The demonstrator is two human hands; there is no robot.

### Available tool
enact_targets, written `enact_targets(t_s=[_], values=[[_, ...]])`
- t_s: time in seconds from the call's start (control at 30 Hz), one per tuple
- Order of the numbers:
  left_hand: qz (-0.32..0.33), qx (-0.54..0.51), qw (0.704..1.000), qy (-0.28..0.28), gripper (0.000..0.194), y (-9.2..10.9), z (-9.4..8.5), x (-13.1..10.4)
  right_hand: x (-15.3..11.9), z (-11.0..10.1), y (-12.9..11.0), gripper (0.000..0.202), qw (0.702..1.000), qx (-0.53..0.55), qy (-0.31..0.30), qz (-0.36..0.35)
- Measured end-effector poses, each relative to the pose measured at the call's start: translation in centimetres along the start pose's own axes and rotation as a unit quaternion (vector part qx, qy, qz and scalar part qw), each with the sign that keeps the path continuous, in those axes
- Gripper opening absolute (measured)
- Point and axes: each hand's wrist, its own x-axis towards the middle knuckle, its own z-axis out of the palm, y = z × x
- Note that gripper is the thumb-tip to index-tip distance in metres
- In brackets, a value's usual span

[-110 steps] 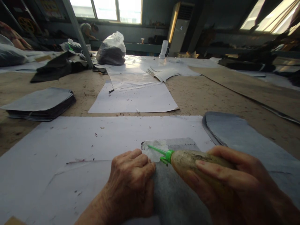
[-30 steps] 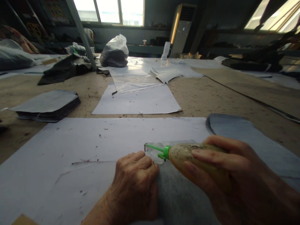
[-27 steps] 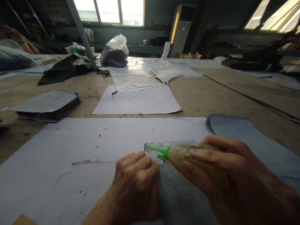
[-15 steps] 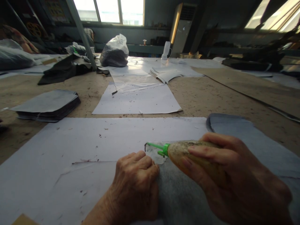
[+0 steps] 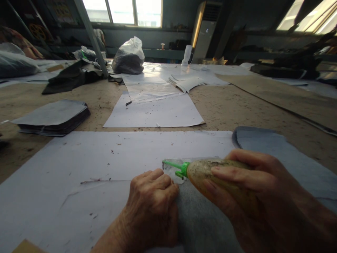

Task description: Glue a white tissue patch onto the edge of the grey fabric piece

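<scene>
My right hand [image 5: 252, 196] grips a grimy yellowish glue bottle [image 5: 207, 172] with a green nozzle. The nozzle tip touches the far left corner of a grey fabric piece [image 5: 200, 218] that lies on a large white paper sheet [image 5: 110, 165]. A shiny patch shows on the fabric's far edge near the nozzle. My left hand [image 5: 152, 207] is curled into a fist and presses down on the left edge of that fabric piece, just left of the bottle.
A stack of grey cut pieces [image 5: 52, 117] lies at the left, another grey stack [image 5: 276, 151] at the right. Further back are a white sheet [image 5: 155, 112], folded white pieces [image 5: 186, 82], a plastic bag [image 5: 129, 56], dark cloth [image 5: 71, 75] and a person [image 5: 99, 35].
The bottle's nozzle has crept from further right along the fabric's far edge to its left corner. My left hand has stayed pressed on the fabric.
</scene>
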Motion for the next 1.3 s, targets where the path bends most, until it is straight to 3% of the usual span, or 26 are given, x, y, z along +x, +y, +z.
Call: enact_targets(t_s=[0.17, 0.43, 0.57, 0.73, 0.93, 1.17, 1.3], values=[[-0.001, -0.002, 1.000, -0.002, 0.016, -0.1, -0.1, 0.0, -0.1, 0.5, 0.3, 0.016, 0.999, 0.006, 0.025, -0.025], [-0.005, -0.003, 1.000, 0.000, 0.022, -0.1, 0.0, -0.1, 0.6, -0.9, 2.0, 0.023, 0.997, -0.071, 0.004, 0.035], [-0.002, -0.004, 1.000, 0.004, 0.025, -0.1, 0.0, -0.1, 0.8, -1.2, 2.0, 0.023, 0.996, -0.053, 0.012, 0.064], [0.008, -0.005, 1.000, 0.007, 0.025, -0.3, 0.0, -0.2, 0.6, -1.3, 2.0, 0.020, 0.998, -0.054, -0.024, 0.029], [0.007, -0.010, 1.000, 0.007, 0.025, -0.2, 0.0, -0.1, 0.5, -2.2, 3.4, 0.026, 0.995, -0.089, -0.007, 0.033], [0.008, -0.016, 1.000, 0.007, 0.027, -0.2, -0.1, -0.2, 0.4, -2.0, 3.1, 0.022, 0.996, -0.088, -0.019, 0.020], [0.010, -0.016, 1.000, 0.008, 0.026, -0.3, 0.0, -0.2, 0.5, -2.1, 3.1, 0.024, 0.994, -0.108, 0.003, 0.026]])
